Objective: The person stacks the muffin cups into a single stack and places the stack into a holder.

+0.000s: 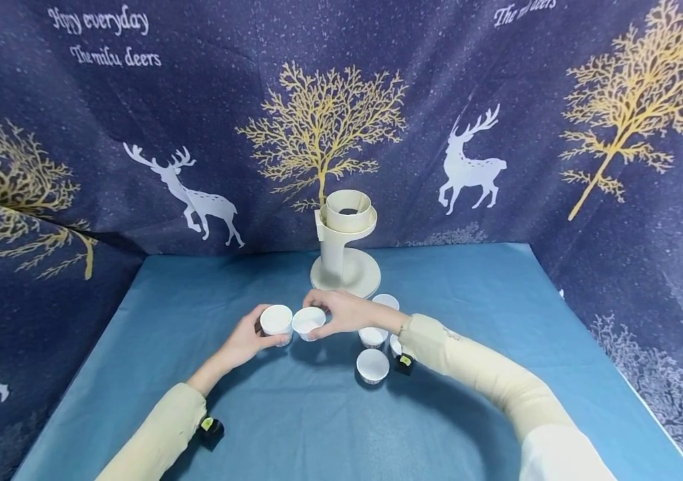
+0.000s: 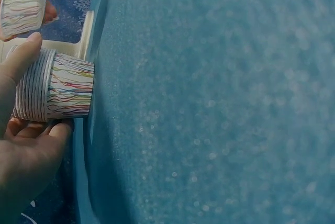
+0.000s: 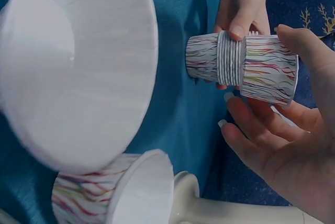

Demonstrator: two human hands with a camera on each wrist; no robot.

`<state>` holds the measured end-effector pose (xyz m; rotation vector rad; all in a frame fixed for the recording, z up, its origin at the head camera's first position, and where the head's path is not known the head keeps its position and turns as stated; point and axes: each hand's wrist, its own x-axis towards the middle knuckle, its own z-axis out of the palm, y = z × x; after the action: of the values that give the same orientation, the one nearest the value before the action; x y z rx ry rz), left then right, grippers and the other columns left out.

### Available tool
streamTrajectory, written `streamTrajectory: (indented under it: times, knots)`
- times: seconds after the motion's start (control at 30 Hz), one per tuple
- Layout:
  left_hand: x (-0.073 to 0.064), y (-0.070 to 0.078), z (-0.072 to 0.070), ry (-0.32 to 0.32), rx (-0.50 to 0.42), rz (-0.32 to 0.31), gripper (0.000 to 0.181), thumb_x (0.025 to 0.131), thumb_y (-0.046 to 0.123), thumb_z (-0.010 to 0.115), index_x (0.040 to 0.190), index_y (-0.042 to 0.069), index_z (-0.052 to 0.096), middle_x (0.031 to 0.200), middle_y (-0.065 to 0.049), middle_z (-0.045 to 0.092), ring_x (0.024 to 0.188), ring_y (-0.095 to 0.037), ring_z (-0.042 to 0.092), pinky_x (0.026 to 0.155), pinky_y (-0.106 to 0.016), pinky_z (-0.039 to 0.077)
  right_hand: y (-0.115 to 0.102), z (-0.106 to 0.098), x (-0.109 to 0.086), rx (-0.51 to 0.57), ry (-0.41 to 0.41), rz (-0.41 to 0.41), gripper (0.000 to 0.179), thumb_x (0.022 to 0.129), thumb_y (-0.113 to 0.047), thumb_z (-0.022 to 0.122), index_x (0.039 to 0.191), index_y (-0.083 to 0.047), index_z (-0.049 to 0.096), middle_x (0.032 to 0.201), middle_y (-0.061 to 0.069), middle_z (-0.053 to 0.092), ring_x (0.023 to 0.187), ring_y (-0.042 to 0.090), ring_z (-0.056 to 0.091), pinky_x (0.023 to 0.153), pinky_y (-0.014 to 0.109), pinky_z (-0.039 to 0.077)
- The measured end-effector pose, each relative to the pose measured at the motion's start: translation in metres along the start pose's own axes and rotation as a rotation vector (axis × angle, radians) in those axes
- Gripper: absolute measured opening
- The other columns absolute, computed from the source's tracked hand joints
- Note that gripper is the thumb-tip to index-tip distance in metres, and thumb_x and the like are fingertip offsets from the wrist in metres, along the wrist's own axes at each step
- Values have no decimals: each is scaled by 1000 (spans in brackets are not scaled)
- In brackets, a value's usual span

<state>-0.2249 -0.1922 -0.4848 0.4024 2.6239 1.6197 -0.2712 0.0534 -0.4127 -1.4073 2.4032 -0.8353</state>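
A stack of nested paper baking cups (image 1: 277,321), white inside with colourful wavy stripes outside, is gripped by my left hand (image 1: 245,342). The left wrist view shows the thumb over the stack (image 2: 70,88) and fingers beneath it, its base close to the cloth. Just right of it, my right hand (image 1: 344,312) pinches a single paper cup (image 1: 308,322) between thumb and fingers. In the right wrist view this cup (image 3: 269,72) appears beside the stack's rim end (image 3: 229,59); whether they touch I cannot tell.
Several loose paper cups (image 1: 372,367) stand on the blue cloth (image 1: 293,427) beneath and beside the right forearm, some partly hidden by it. Behind the hands is a cream stand (image 1: 332,257) with a round base and a ring holding a cylinder (image 1: 348,208). A patterned curtain (image 1: 377,133) hangs behind.
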Motion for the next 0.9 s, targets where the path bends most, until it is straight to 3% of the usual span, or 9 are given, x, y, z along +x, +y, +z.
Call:
streamTrajectory:
  times: [0.23,0.4,0.6,0.77,0.9]
  knots:
    - [0,1,-1,-17,-16,-13,64,71,26,79,123,8,48,119,-12,54,108,-24,53,88,-31,45,-3,3,7,27,-1,3,45,77,-36,71,110,-14,49,101,-4,62,89,4,56,74,17,49]
    - [-3,10,-2,-34,-16,-40,62,73,20,77,125,6,46,121,-15,52,108,-27,53,86,-36,46,-5,6,12,53,4,-2,45,78,-36,70,110,-14,48,101,-4,60,87,5,56,73,15,49]
    - [-10,32,-5,-57,-21,-56,60,76,14,74,127,2,43,123,-17,50,110,-28,51,89,-39,45,-11,6,18,70,26,-8,45,79,-36,70,110,-12,48,100,-3,60,82,7,55,69,16,49]
    - [-11,36,-6,-61,-22,-52,59,77,13,73,127,2,43,122,-17,50,109,-28,52,89,-38,45,-14,5,20,91,49,4,44,79,-34,70,111,-13,48,102,-3,60,86,8,56,71,17,49]
    - [-11,37,-6,-66,-24,-56,58,77,14,73,126,3,44,122,-17,50,109,-29,52,88,-39,45,-14,6,23,86,84,-8,44,80,-32,69,115,-14,49,108,-3,60,89,9,54,73,25,49]
